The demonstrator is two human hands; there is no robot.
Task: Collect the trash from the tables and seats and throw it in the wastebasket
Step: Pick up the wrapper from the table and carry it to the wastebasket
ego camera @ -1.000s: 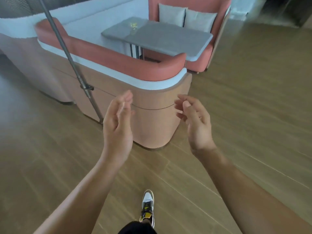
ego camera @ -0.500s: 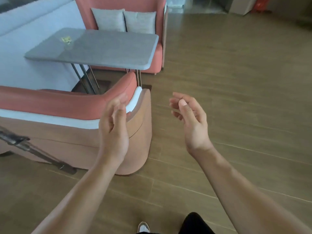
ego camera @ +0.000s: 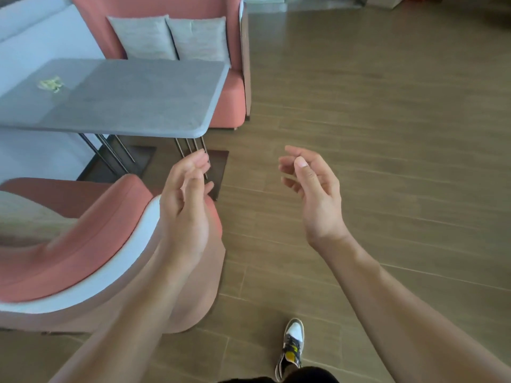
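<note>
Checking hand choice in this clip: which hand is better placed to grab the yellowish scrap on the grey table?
Probably left. The left hand lies toward the grey table, nearer the yellowish scrap on it; the right hand hangs over the floor. Both are empty.

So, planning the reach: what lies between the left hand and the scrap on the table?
Head view: only the table, its bare top, between left hand and scrap.

I see one trash scrap point(ego camera: 51, 84): small, crumpled, yellowish-green, lying on the grey table point(ego camera: 143, 100), towards its left side.
</note>
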